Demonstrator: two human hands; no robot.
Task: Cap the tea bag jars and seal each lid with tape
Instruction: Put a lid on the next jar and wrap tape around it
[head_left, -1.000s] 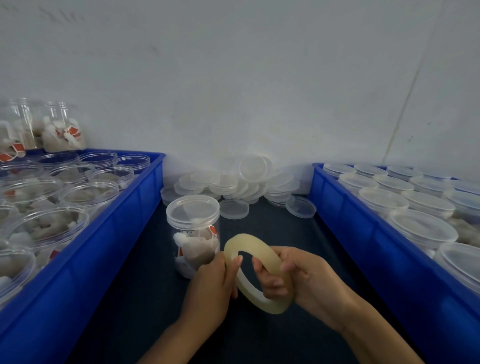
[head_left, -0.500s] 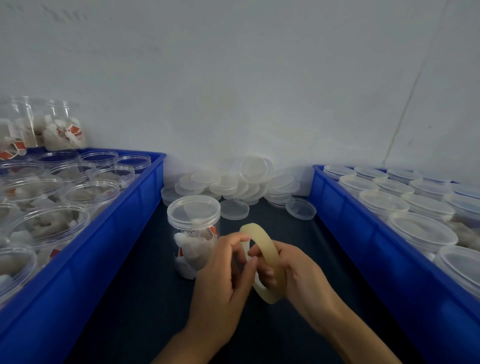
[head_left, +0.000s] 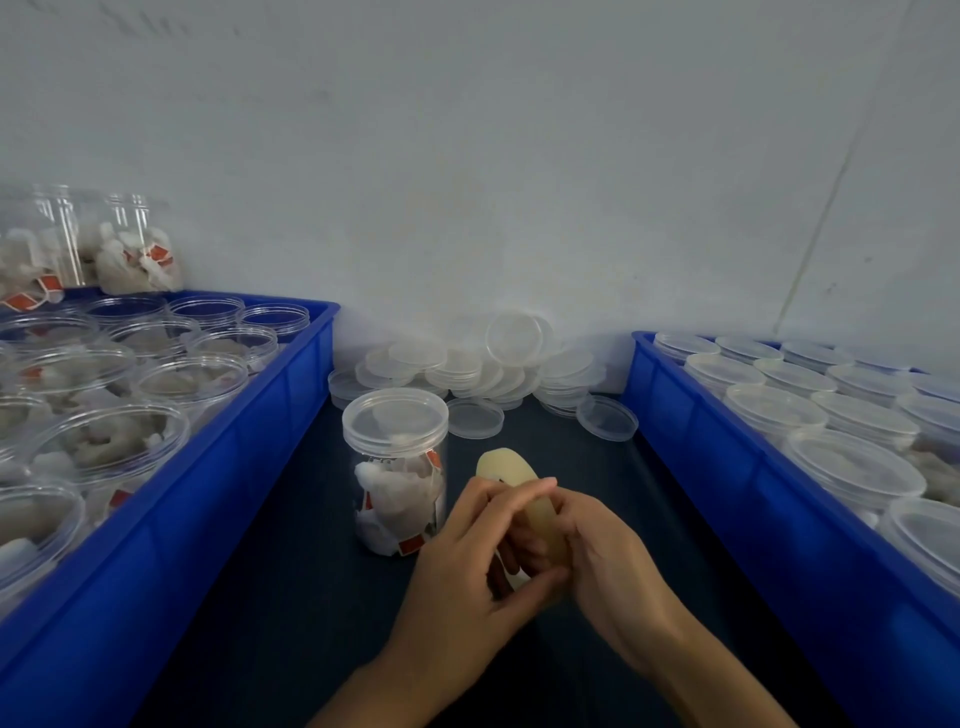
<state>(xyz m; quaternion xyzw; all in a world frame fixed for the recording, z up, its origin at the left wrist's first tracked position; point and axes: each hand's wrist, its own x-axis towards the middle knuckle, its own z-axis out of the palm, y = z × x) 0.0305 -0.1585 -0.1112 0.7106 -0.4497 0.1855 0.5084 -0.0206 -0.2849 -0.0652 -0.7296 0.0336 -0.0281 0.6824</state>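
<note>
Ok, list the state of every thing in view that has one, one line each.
Clear plastic jar of tea bags on the dark mat: upright, capped, no hand on it.
Pale yellowish roll of tape: held on edge in both hands.
Left hand: fingers curled on the roll.
Right hand: grips the roll.
Left blue plastic crate: jars in it uncapped.
Right blue plastic crate: jars in it capped.
Loose clear lids by the wall: piled.

Clear capped jar (head_left: 396, 470) upright on dark bench (head_left: 291, 571), holding white tea bags with red tags; pale yellowish tape roll (head_left: 511, 475) just right of it, edge-on, gripped between both hands (head_left: 467, 566); loose clear lids (head_left: 488, 364) heaped behind.
</note>
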